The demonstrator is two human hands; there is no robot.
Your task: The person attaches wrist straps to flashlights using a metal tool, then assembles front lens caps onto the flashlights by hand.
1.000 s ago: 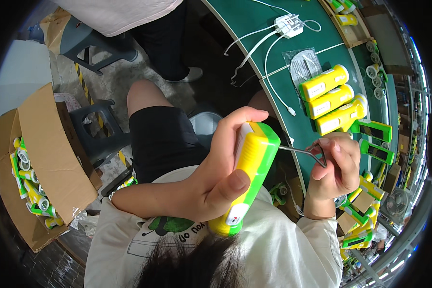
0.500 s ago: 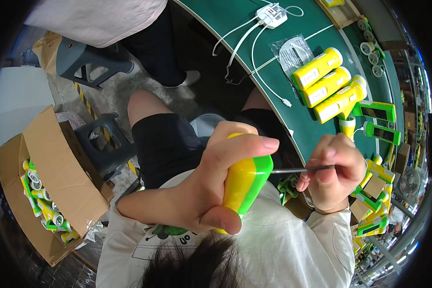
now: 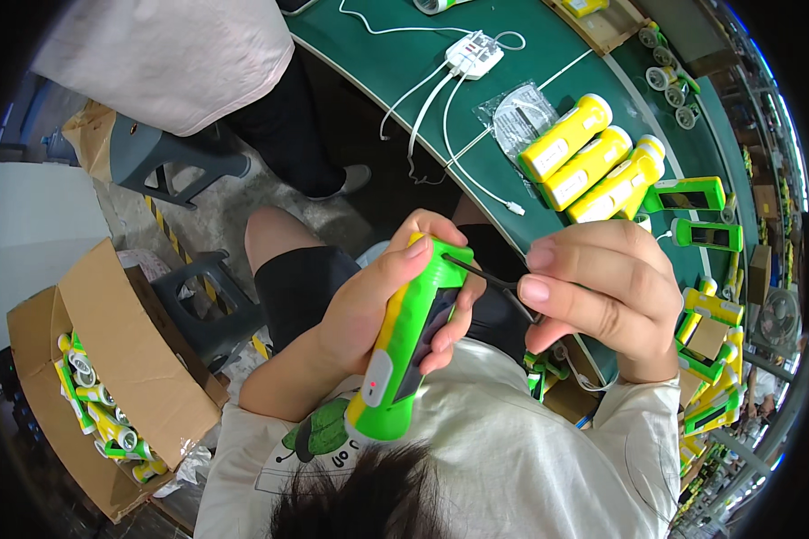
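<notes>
My left hand [image 3: 355,301] is closed round a yellow and green flashlight [image 3: 395,337]. A dark solar panel [image 3: 425,337] is set in its green side, and a small red light glows on its pale button strip near the lower end. In my right hand [image 3: 607,287], a thin dark metal rod [image 3: 487,277] is pinched between thumb and fingers. The rod's tip touches the green end of the flashlight, near a small dark spot; whether it enters a hole I cannot tell. Part of the rod is hidden behind my fingers.
Three yellow flashlights [image 3: 571,166] lie on the green table [image 3: 368,45], near a white charging hub [image 3: 475,56] with cables. More solar flashlights [image 3: 688,193] lie farther right. At left stands an open cardboard box [image 3: 144,341] of flashlights. A person [image 3: 171,63] stands beyond a grey stool [image 3: 166,157].
My left hand has turned the flashlight so its solar panel faces up. The right hand has risen slightly, and the rod now slants down to the right from the flashlight's end.
</notes>
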